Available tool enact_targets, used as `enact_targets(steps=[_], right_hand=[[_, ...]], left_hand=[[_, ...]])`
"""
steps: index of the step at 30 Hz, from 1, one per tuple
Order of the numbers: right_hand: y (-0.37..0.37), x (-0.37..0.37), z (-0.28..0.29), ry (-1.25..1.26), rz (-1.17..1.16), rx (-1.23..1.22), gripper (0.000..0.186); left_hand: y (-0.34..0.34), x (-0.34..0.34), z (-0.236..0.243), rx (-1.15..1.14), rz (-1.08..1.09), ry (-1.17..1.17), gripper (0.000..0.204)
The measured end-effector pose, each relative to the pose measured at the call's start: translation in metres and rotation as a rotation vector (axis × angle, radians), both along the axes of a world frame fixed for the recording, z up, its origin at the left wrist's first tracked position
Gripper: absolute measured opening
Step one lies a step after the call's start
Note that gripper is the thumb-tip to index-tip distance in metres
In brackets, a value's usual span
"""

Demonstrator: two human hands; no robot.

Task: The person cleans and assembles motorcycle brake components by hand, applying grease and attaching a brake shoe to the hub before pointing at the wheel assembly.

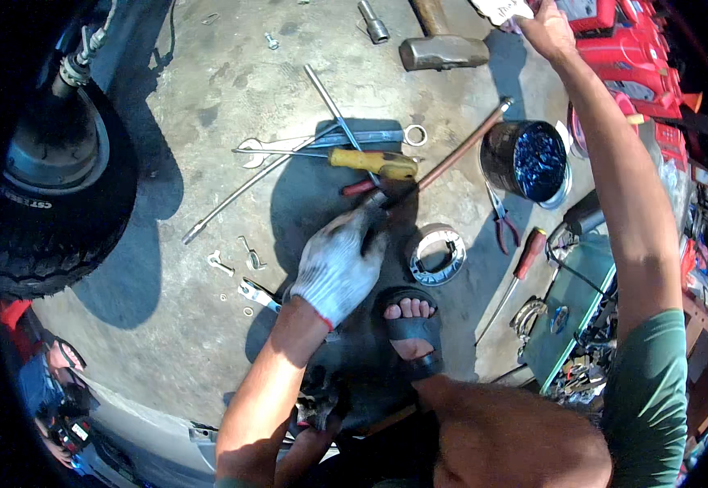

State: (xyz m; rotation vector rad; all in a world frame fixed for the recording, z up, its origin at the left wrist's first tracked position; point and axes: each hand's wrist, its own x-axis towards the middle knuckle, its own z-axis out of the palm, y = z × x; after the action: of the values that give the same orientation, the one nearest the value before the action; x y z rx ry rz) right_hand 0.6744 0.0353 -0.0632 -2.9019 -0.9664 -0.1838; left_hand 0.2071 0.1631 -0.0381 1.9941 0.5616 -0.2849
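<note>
My left hand (342, 264), in a white knit glove, reaches low over the floor with its fingers curled. A dark metal end (377, 198) shows at its fingertips; what lies inside the grip is hidden. A copper-coloured bar (464, 146) slants from beside those fingers toward the far right. Just beyond the hand lie a yellow-handled screwdriver (370, 163), crossed steel rods (329, 98) and a combination wrench (329, 140). My bare right hand (547, 32) stretches to the far right edge, its fingers on a white thing with dark marks (500, 10), partly cut off.
A black tub of small shiny pieces (539, 163) stands right, near pliers (500, 220), a red-handled screwdriver (529, 256) and a ring-shaped part (437, 254). A sledgehammer (443, 53) and a socket (374, 24) lie far. A tyre (69, 220) stands left; red cases (626, 61) sit right.
</note>
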Motion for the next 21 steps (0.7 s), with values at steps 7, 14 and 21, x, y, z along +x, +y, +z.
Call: enact_targets(steps=[7, 14, 21], right_hand=[[-0.046, -0.215, 0.1, 0.552, 0.097, 0.522, 0.021], [-0.136, -0.354, 0.031, 0.762, -0.103, 0.184, 0.033], [-0.129, -0.396, -0.013, 0.527, -0.125, 0.182, 0.04]], left_hand=[[-0.028, -0.001, -0.001, 0.014, -0.026, -0.061, 0.025], [-0.054, -0.055, 0.013, -0.116, 0.153, -0.034, 0.033], [-0.094, -0.127, 0.014, -0.155, 0.274, 0.079, 0.034]])
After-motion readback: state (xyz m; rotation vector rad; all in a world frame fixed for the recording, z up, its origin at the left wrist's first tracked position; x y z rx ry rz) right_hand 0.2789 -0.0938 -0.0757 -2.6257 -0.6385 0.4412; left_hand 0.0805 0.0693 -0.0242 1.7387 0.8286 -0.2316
